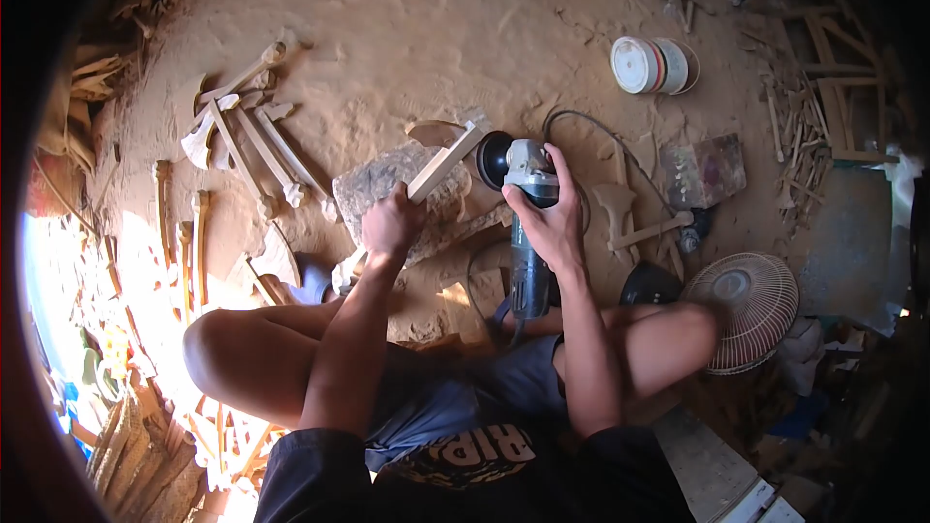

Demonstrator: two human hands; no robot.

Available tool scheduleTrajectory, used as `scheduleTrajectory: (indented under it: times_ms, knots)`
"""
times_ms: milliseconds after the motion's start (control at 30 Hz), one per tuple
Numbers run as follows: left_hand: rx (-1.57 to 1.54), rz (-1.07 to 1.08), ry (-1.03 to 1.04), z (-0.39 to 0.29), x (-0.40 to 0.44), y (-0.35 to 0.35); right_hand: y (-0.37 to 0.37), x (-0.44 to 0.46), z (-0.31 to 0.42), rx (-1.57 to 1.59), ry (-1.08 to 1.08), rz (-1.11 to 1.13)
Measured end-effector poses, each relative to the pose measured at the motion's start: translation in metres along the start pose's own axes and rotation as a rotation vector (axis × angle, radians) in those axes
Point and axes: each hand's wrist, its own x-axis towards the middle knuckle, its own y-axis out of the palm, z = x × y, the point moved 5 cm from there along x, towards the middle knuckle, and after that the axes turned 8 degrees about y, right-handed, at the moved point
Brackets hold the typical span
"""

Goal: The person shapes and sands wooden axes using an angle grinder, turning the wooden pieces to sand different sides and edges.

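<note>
My left hand (389, 224) is closed around the shaft of a pale wooden axe-shaped piece (444, 167). The shaft slants up to the right, and a curved brown blade shape shows near its far end. My right hand (548, 210) grips an angle grinder (529, 266) around its head, with the body pointing down toward my lap. The grinder's dark round disc (493, 159) faces the far end of the shaft and sits against or very close to it; I cannot tell which. Below the shaft lies a rough stone block (373, 184), partly hidden by my left hand.
Several carved wooden pieces (254, 150) lie on the sandy floor at left. A black cable (635, 160) loops right of the grinder. A white bucket (636, 65) lies farther off. At right are another block (705, 171) and a round fan (741, 310) near my knee.
</note>
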Motion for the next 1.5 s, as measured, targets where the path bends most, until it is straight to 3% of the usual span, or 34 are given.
scheduleTrajectory:
  times_ms: [367, 567, 867, 1067, 1267, 1367, 1500]
  knots:
    - [-0.012, -0.016, 0.007, 0.0, -0.002, 0.001, 0.001, 0.004, 0.001, 0.137, 0.071, 0.081]
    - [-0.01, 0.001, 0.003, -0.002, -0.001, -0.003, 0.003, 0.008, -0.015, 0.009, -0.009, -0.006]
    - [-0.003, 0.01, -0.016, -0.004, -0.002, -0.005, 0.0, -0.002, -0.022, 0.082, 0.08, -0.007]
    - [-0.006, 0.033, -0.016, 0.002, -0.001, 0.003, -0.002, -0.01, -0.022, -0.074, -0.027, -0.019]
    - [-0.005, 0.035, -0.016, 0.002, -0.003, 0.002, -0.004, -0.018, -0.012, -0.12, 0.02, -0.048]
    - [-0.004, 0.031, -0.019, 0.001, -0.003, 0.001, -0.006, -0.019, -0.009, -0.456, 0.179, -0.082]
    - [0.021, 0.027, -0.035, 0.0, -0.002, 0.0, -0.006, -0.011, -0.012, -0.284, -0.049, -0.126]
